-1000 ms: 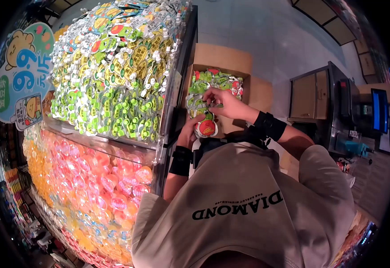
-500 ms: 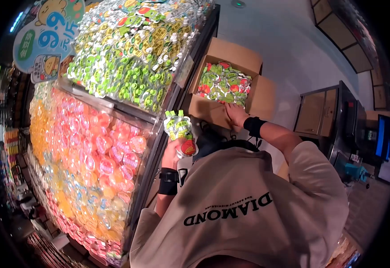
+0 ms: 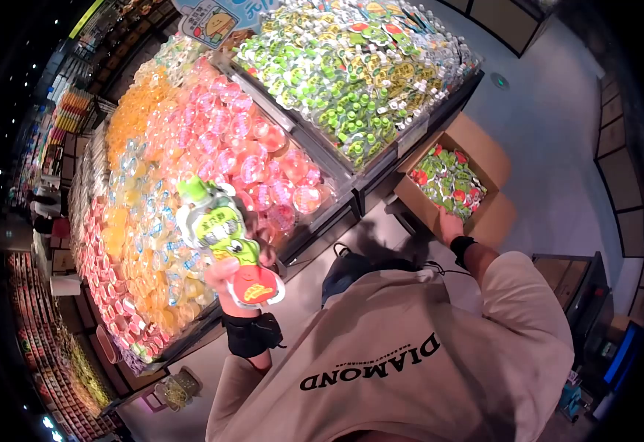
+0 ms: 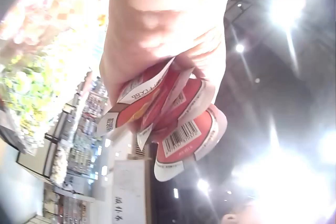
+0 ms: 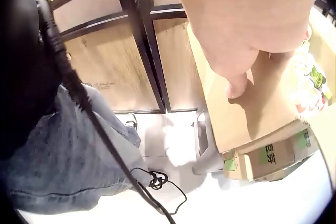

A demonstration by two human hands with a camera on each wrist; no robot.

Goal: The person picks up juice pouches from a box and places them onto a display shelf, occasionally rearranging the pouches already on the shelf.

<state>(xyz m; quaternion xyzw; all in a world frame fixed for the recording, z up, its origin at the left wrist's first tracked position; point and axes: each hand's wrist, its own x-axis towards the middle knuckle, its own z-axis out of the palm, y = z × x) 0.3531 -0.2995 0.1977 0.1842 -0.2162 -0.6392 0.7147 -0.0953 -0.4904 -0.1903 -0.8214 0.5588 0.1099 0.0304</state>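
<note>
My left hand (image 3: 226,281) grips several spouted jelly pouches (image 3: 222,225), stacked flat, green caps at the top and red bottoms below. In the left wrist view their red ends (image 4: 181,142), with barcodes, fan out beneath the palm. The bunch is raised and overlaps the display of pink round jelly cups (image 3: 252,151). My right hand (image 3: 451,225) rests at the near side of an open cardboard box (image 3: 502,221). In the right wrist view the thumb lies on the cardboard flap (image 5: 226,119), the other fingers partly hidden. Similar pouches (image 3: 451,180) fill the box.
A bin heaped with green and white spouted pouches (image 3: 351,88) stands beyond the pink cups. Orange-wrapped sweets (image 3: 138,110) lie further left. A cable (image 5: 100,129) hangs past a jeans leg (image 5: 68,145). A dark cabinet (image 3: 587,287) stands at the right.
My left hand has carried the pouches away from the box, leftward and up. My right hand left the pouches and moved onto the box's near flap. The head view has swung left.
</note>
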